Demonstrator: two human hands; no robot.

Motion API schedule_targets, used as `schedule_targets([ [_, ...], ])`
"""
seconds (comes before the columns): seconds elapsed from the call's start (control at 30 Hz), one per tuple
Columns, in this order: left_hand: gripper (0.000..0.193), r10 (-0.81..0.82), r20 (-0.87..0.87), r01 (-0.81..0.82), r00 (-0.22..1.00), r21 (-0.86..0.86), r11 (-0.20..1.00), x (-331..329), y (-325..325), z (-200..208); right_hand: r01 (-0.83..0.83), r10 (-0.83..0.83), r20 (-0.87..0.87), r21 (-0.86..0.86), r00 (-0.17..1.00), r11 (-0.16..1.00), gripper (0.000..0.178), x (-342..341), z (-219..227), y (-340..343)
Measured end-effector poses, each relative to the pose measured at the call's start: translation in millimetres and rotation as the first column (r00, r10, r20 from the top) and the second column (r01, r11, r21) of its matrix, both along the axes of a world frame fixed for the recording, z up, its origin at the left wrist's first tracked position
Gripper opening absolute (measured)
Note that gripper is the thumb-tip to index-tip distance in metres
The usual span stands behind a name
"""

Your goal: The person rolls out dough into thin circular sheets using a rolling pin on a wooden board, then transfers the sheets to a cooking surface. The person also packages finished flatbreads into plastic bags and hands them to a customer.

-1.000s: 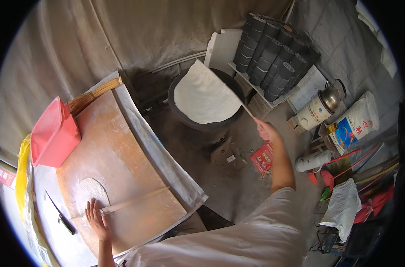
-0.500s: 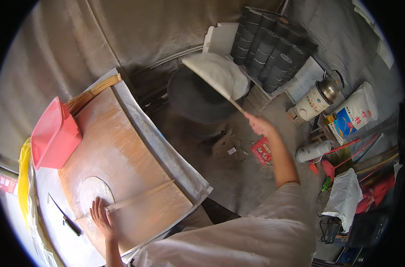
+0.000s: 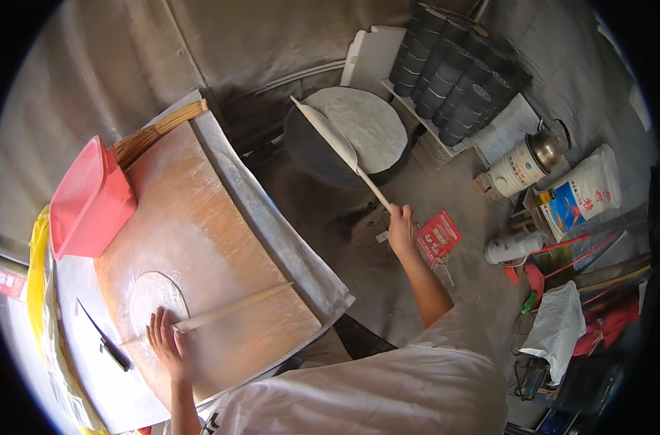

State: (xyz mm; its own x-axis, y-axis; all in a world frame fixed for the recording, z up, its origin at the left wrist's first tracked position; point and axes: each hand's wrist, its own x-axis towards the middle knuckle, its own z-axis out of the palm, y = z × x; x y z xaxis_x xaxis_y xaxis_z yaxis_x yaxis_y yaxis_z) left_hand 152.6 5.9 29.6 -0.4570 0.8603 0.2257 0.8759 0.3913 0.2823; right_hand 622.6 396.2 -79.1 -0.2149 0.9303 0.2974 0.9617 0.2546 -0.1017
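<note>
My right hand (image 3: 402, 228) is closed round the handle of a long wooden paddle (image 3: 331, 135). Its blade reaches over the left part of a round black griddle (image 3: 312, 161). A large pale flatbread (image 3: 366, 123) lies on the griddle's far right side, beside and partly behind the blade. On the floured wooden board, my left hand (image 3: 165, 337) lies flat with its fingers stretched out. It rests over a thin rolling pin (image 3: 235, 307), its fingertips touching a small round of dough (image 3: 156, 299).
A pink bin (image 3: 98, 210) and a straw brush (image 3: 156, 134) sit at the board's far left. A knife (image 3: 101, 337) lies left of the board. Stacked black coal briquettes (image 3: 457, 80), a kettle on a small stove (image 3: 515, 170) and a white sack (image 3: 580, 192) stand to the right.
The flatbread has come off the paddle and now lies spread on the griddle. My right hand has drawn lower and slightly left with the paddle. My left hand stays by the dough.
</note>
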Motion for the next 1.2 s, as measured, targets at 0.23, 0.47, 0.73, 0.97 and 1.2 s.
schedule_targets([
  [0.23,0.056,0.029,0.006,-0.029,1.0,-0.005,1.0,5.5,1.0,2.2,-0.12,0.106,-0.189,-0.067,0.976,0.991,0.058,-15.5,-6.0,-18.6],
  [0.47,0.057,0.04,0.015,-0.039,0.999,-0.009,0.999,11.3,2.3,12.0,-0.032,-0.025,-0.372,-0.146,0.928,0.989,0.052,-100.8,-11.8,23.0],
  [0.73,0.084,-0.091,0.149,0.102,0.985,-0.067,0.993,14.8,-6.3,30.1,-0.315,0.378,-0.256,0.255,0.89,0.914,0.051,-138.3,95.3,-16.8],
  [0.97,0.086,0.06,-0.002,-0.06,0.998,0.002,0.998,-87.2,124.3,-1.5,-0.794,0.785,-0.176,0.03,0.594,0.608,0.047,-314.3,150.8,-174.0],
  [1.2,0.067,0.311,0.08,-0.319,0.947,0.339,0.885,-68.6,20.9,20.5,-0.752,0.778,-0.128,0.203,0.615,0.627,0.043,-365.2,95.6,-140.0],
])
